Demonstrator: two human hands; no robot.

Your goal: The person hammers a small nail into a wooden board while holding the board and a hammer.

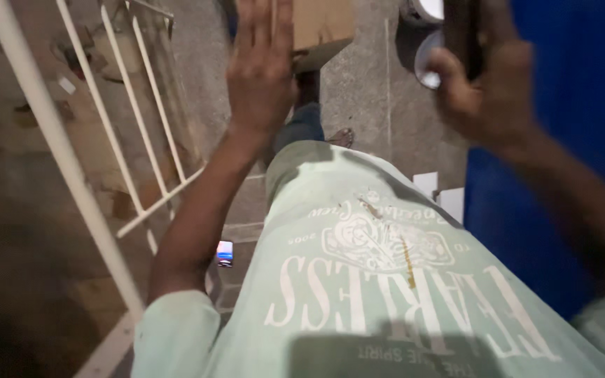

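Note:
My left hand [260, 70] is raised in front of me, flat, fingers straight and holding nothing. It overlaps a brown cardboard box [325, 24] lying on the floor beyond it. My right hand [488, 94] is raised at the upper right, blurred, its fingers curled around a dark flat object [462, 31]. Right behind that hand is a large blue surface [575, 126]. My pale green printed shirt [379, 280] fills the lower middle of the view.
A white metal railing [71, 175] slants down the left side. On the grey stone floor [365, 91] are my foot [341, 136], a round white-rimmed item [423, 66] at the top right, and a small lit screen [225, 253] by my left arm.

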